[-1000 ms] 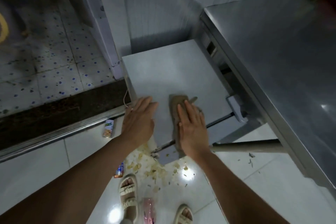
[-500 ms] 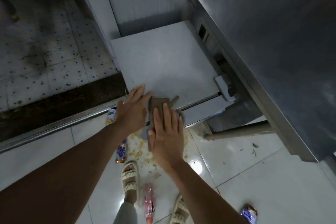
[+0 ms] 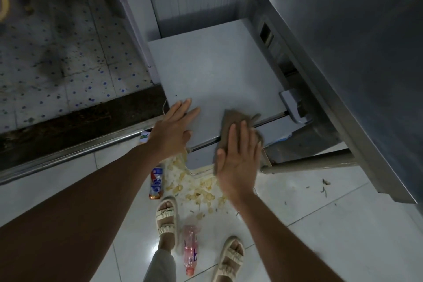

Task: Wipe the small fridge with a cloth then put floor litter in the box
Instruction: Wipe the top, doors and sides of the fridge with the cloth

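The small grey fridge [image 3: 212,68] stands against the wall, seen from above. A brown cloth [image 3: 235,121] lies over its front top edge. My right hand [image 3: 238,158] presses flat on the cloth, fingers straight. My left hand [image 3: 171,130] rests flat on the fridge's front left corner. Floor litter lies below: scattered chips [image 3: 199,188], a blue-labelled bottle [image 3: 156,181], a pink bottle [image 3: 190,249] between my sandalled feet, and a small carton [image 3: 144,137] by the metal threshold. No box is in view.
A steel table [image 3: 343,52] overhangs the fridge's right side, its leg [image 3: 309,162] beside my right hand. A metal door threshold [image 3: 68,151] runs left. Small scraps [image 3: 325,185] lie on the white tiles at right.
My right hand has slid the cloth from left of centre toward the right along the fridge's front edge. My left hand stays on the front left corner.
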`<state>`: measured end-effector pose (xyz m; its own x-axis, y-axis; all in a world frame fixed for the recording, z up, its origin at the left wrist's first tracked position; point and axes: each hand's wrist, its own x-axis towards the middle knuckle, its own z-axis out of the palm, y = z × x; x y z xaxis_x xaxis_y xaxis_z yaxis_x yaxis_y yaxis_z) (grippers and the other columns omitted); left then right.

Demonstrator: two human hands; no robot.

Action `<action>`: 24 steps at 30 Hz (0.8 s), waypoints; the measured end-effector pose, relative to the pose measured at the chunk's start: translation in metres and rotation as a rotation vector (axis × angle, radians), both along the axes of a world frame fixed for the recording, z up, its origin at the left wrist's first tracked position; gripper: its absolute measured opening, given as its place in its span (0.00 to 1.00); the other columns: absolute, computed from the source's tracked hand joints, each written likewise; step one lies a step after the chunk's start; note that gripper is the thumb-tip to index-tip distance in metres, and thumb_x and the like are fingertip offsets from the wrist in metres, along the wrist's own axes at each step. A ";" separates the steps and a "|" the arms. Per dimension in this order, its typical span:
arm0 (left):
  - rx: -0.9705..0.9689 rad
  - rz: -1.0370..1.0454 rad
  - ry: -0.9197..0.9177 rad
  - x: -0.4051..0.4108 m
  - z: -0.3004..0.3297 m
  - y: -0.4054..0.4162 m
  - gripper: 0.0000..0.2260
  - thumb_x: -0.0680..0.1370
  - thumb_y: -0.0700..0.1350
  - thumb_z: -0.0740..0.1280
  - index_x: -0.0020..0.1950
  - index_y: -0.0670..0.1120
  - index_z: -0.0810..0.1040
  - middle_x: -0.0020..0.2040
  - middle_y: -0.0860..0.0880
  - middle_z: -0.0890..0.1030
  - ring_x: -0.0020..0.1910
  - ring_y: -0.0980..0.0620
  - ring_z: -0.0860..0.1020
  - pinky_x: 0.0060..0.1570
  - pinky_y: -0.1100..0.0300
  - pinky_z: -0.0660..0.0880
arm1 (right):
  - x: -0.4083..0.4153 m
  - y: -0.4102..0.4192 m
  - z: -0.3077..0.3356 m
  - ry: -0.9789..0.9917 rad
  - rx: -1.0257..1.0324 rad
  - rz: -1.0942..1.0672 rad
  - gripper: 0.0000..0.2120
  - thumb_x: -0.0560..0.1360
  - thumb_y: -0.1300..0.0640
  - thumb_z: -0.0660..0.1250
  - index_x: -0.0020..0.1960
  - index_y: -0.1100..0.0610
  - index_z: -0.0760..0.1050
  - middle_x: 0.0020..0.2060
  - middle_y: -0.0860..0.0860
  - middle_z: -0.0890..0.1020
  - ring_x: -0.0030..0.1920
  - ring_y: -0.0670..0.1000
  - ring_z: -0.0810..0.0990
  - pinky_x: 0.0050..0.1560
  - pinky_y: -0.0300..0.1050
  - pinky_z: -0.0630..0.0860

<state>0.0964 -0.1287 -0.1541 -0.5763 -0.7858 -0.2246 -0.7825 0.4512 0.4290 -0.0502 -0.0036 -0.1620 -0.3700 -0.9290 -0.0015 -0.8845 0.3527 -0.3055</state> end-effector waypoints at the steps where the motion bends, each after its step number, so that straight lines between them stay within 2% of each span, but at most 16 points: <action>1: 0.010 -0.016 0.023 0.002 -0.001 -0.001 0.28 0.79 0.41 0.60 0.76 0.52 0.53 0.78 0.51 0.46 0.77 0.51 0.43 0.71 0.50 0.56 | 0.015 0.003 0.000 -0.010 -0.003 0.022 0.27 0.79 0.49 0.48 0.74 0.61 0.61 0.73 0.61 0.62 0.74 0.62 0.57 0.73 0.62 0.54; 4: 0.029 -0.051 0.092 0.007 -0.003 -0.005 0.28 0.78 0.39 0.61 0.76 0.46 0.53 0.78 0.49 0.48 0.76 0.51 0.44 0.72 0.63 0.43 | 0.052 0.006 0.000 -0.024 -0.004 0.032 0.27 0.78 0.48 0.50 0.73 0.60 0.62 0.72 0.61 0.63 0.73 0.62 0.59 0.71 0.63 0.56; 6: 0.025 -0.055 0.116 0.009 -0.003 -0.005 0.29 0.78 0.39 0.61 0.76 0.45 0.53 0.78 0.49 0.49 0.76 0.53 0.44 0.70 0.66 0.41 | 0.066 0.006 0.000 -0.012 0.003 0.065 0.27 0.78 0.48 0.51 0.73 0.60 0.63 0.72 0.60 0.64 0.73 0.62 0.61 0.71 0.62 0.57; 9: 0.005 -0.063 0.110 0.010 -0.002 -0.005 0.29 0.78 0.40 0.62 0.76 0.46 0.53 0.78 0.49 0.49 0.76 0.52 0.45 0.72 0.61 0.44 | 0.065 0.007 0.000 0.004 0.009 0.130 0.27 0.78 0.48 0.53 0.72 0.60 0.64 0.71 0.60 0.66 0.72 0.62 0.63 0.71 0.61 0.57; 12: -0.006 -0.013 0.041 0.009 0.004 -0.005 0.29 0.77 0.44 0.63 0.76 0.50 0.56 0.78 0.54 0.51 0.76 0.55 0.48 0.71 0.48 0.50 | 0.033 0.005 0.000 -0.023 -0.017 0.153 0.25 0.79 0.50 0.51 0.73 0.60 0.61 0.73 0.59 0.63 0.74 0.60 0.59 0.72 0.61 0.57; 14: -0.061 0.031 0.006 0.003 0.007 -0.006 0.28 0.74 0.44 0.65 0.74 0.50 0.61 0.76 0.54 0.56 0.74 0.54 0.52 0.69 0.48 0.51 | -0.003 -0.002 0.001 -0.013 -0.005 0.092 0.25 0.80 0.52 0.50 0.75 0.60 0.58 0.74 0.60 0.59 0.75 0.60 0.56 0.73 0.59 0.56; 16: -0.085 0.080 -0.011 -0.009 0.011 -0.008 0.26 0.73 0.44 0.65 0.71 0.49 0.64 0.75 0.53 0.59 0.72 0.53 0.54 0.69 0.50 0.49 | -0.043 -0.012 0.002 0.021 -0.006 0.004 0.25 0.81 0.53 0.53 0.75 0.61 0.57 0.74 0.61 0.58 0.74 0.61 0.57 0.74 0.58 0.54; 20: -0.139 -0.016 -0.001 -0.050 0.012 -0.016 0.26 0.74 0.44 0.63 0.72 0.49 0.62 0.76 0.52 0.57 0.73 0.51 0.55 0.68 0.52 0.52 | -0.090 -0.031 0.009 0.005 -0.016 -0.097 0.25 0.80 0.58 0.55 0.75 0.62 0.55 0.74 0.62 0.57 0.75 0.61 0.55 0.75 0.56 0.52; 22: -0.117 -0.090 0.019 -0.071 0.013 -0.020 0.26 0.75 0.43 0.61 0.74 0.50 0.60 0.77 0.52 0.55 0.74 0.51 0.54 0.68 0.52 0.54 | -0.089 -0.030 0.009 -0.039 -0.081 -0.112 0.24 0.78 0.63 0.59 0.73 0.65 0.61 0.72 0.64 0.61 0.73 0.63 0.59 0.73 0.60 0.59; 24: -0.094 -0.132 0.016 -0.088 0.013 -0.024 0.26 0.76 0.43 0.61 0.74 0.51 0.59 0.77 0.53 0.53 0.74 0.52 0.53 0.70 0.51 0.55 | -0.084 -0.021 0.006 -0.073 -0.167 -0.100 0.23 0.73 0.69 0.65 0.68 0.68 0.68 0.67 0.66 0.68 0.69 0.66 0.66 0.66 0.61 0.69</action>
<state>0.0087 -0.1525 -0.1411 -0.6787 -0.7203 -0.1435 -0.7073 0.5883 0.3920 -0.1338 -0.0251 -0.1560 -0.4653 -0.8771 0.1192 -0.8206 0.3769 -0.4295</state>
